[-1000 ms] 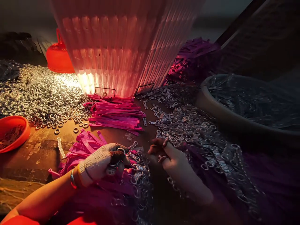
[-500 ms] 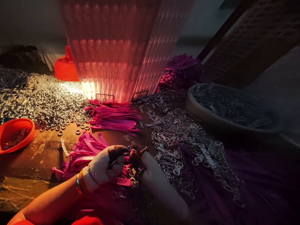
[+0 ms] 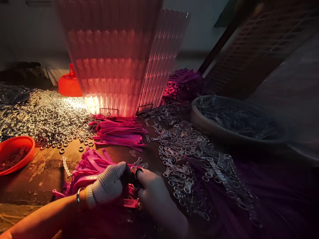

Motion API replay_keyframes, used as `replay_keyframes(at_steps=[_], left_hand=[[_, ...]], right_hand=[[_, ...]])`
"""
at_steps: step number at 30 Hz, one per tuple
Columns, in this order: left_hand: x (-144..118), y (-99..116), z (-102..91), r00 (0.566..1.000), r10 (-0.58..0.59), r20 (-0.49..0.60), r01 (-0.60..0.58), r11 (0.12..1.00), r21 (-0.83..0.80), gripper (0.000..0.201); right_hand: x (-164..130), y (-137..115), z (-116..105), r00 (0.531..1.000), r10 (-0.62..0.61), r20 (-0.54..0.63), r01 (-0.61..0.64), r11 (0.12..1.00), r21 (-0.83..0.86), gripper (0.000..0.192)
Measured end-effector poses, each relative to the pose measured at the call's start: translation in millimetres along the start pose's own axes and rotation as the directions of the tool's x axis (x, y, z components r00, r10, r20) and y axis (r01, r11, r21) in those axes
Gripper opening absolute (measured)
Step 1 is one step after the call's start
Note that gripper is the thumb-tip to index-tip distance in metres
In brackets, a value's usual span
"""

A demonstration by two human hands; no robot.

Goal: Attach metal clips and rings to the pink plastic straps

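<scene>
A: Item one, hands?

B: Left hand [image 3: 109,186], in a dotted white knit glove, curled tight over a small dark piece at its fingertips; what the piece is cannot be told in this light. Right hand [image 3: 152,192], bare, fingers bent and pinched in against the same spot, touching the left. Both sit at the near edge of the table [image 3: 47,166], low centre of the view.

A: Item two, what lies under them?

B: A heap of pink straps [image 3: 89,166], fanned out leftward from beneath the glove; one strap end with a metal fitting shows just below the fingers.

A: Item three, surroundings?

B: A second, neater bundle of pink straps [image 3: 119,131] farther back, in front of a lit ribbed lamp shade [image 3: 117,59]. Loose metal rings [image 3: 50,116] spread wide on the left. Linked metal clasps [image 3: 189,149] heaped on the right, just beside the bare hand. An orange bowl [image 3: 15,154] at far left, an orange lid [image 3: 68,84] behind the rings, a round basin [image 3: 236,122] of metal parts at right.
</scene>
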State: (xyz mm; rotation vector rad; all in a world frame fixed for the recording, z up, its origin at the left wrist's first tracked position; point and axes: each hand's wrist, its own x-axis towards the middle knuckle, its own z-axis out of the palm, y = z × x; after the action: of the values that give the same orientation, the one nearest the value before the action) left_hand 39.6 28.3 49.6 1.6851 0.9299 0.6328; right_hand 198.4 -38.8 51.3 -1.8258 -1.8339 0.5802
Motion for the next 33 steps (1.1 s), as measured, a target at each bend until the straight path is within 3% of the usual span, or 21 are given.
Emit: replay_keyframes(at_steps=[2, 4, 7, 9, 11, 14, 16, 20, 23, 27, 30, 33], left_hand=[[8.4, 1.7, -3.8, 0.993, -0.089, 0.074, 0.094, 0.993, -0.069, 0.010], [18.5, 4.1, -4.8, 0.976, -0.179, 0.123, 0.200, 0.962, -0.188, 0.019], [39.3, 3.6, -3.2, 0.936, -0.293, 0.196, 0.347, 0.866, -0.360, 0.028], [59.3, -0.6, -2.2, 0.907, -0.314, 0.279, 0.404, 0.837, -0.370, 0.032], [84.5, -6.8, -2.6, 0.903, -0.293, 0.314, 0.396, 0.852, -0.343, 0.036], [126.2, -16.3, -3.4, 0.944, -0.241, 0.227, 0.302, 0.909, -0.288, 0.030], [151.1, -21.4, -1.3, 0.969, -0.192, 0.158, 0.224, 0.949, -0.222, 0.020], [180.4, -27.4, 9.1, 0.990, -0.102, 0.095, 0.109, 0.991, -0.076, 0.021], [179.5, -28.0, 10.1, 0.991, -0.084, 0.106, 0.084, 0.996, 0.004, 0.014], [147.1, -20.1, -7.8, 0.973, -0.162, 0.167, 0.154, 0.986, 0.057, 0.008], [109.2, -11.1, -21.6, 0.918, -0.300, 0.260, 0.325, 0.944, -0.059, 0.029], [74.7, -6.8, -21.5, 0.865, -0.378, 0.331, 0.466, 0.849, -0.249, 0.038]], right_hand=[[6.4, -0.9, 7.6, 0.997, -0.002, -0.071, 0.008, 0.996, 0.088, 0.027], [14.8, -0.4, 16.4, 0.991, 0.072, -0.116, -0.047, 0.978, 0.203, 0.030], [28.9, 6.8, 21.9, 0.979, 0.200, -0.026, -0.179, 0.921, 0.347, 0.024], [36.7, 17.9, 17.2, 0.969, 0.245, 0.024, -0.236, 0.901, 0.364, 0.022], [41.7, 32.7, 8.5, 0.959, 0.281, -0.035, -0.251, 0.901, 0.354, 0.025], [44.6, 54.7, -1.8, 0.937, 0.302, -0.173, -0.224, 0.904, 0.365, 0.031], [45.6, 64.6, -4.0, 0.939, 0.288, -0.186, -0.209, 0.911, 0.357, 0.031], [48.1, 71.2, -3.4, 0.933, 0.288, -0.217, -0.242, 0.946, 0.215, 0.032], [47.4, 69.2, -5.2, 0.922, 0.301, -0.242, -0.263, 0.948, 0.179, 0.035], [42.6, 56.8, -10.9, 0.949, 0.243, -0.200, -0.243, 0.970, 0.027, 0.037], [40.3, 39.2, -12.5, 0.982, 0.134, -0.131, -0.150, 0.981, -0.126, 0.036], [38.5, 18.8, -10.4, 0.995, 0.097, -0.017, -0.099, 0.963, -0.250, 0.032]])
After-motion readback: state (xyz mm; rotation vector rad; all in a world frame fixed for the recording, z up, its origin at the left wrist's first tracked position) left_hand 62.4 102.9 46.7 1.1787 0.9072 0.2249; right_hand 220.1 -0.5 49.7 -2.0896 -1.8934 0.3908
